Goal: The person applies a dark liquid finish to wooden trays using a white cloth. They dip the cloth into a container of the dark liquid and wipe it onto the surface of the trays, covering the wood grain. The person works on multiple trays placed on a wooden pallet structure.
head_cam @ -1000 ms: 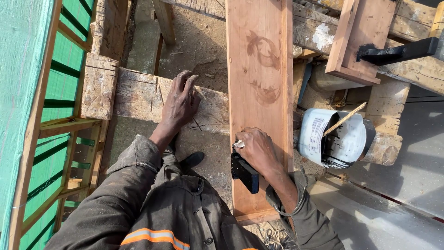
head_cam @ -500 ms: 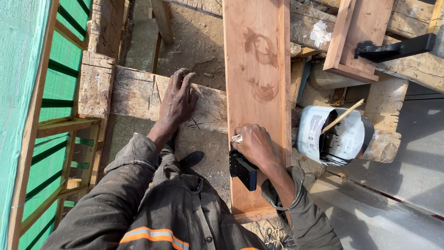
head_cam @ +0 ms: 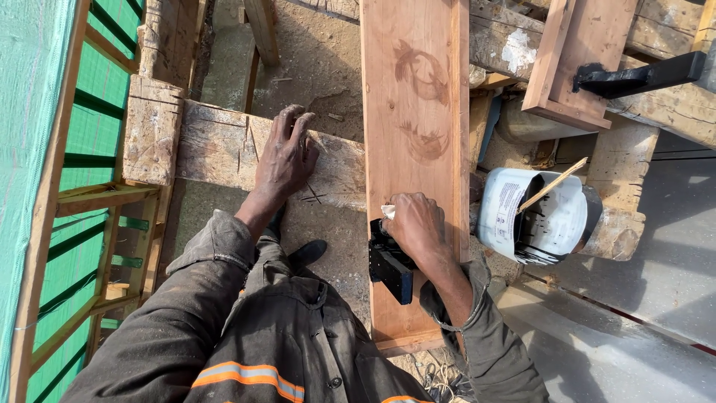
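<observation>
One reddish plank [head_cam: 414,112] runs lengthwise away from the person, lying across rough timbers, with two dark swirled stains on its upper face. Near its close end the right hand [head_cam: 416,226] presses down on it, fingers curled together around a small pale wad [head_cam: 388,212], cloth or paper, which I cannot tell apart; only a corner of the wad peeks out at the thumb side. Just below that hand, on the plank's left edge, a black clamp-like block [head_cam: 391,267] grips or hangs against the wood.

To the left, the left hand [head_cam: 285,157] lies flat with fingers loosely spread on a weathered beam [head_cam: 224,149] that passes under the plank at a right angle. It holds nothing. A pencilled cross mark sits on the beam just beside the wrist.

Right of the plank, a white bucket [head_cam: 522,213] lies tilted on its side among the timbers, dark inside, with a thin stick [head_cam: 552,185] poking out of its mouth. Further up on the right, a shorter board [head_cam: 578,56] rests on another heavy beam, and a black bar [head_cam: 641,77] juts out over it.

Green netting [head_cam: 37,134] on a wooden frame fills the left edge. Sandy ground [head_cam: 321,67] shows between the timbers. Dark work sleeves and an orange-striped jacket fill the bottom.
</observation>
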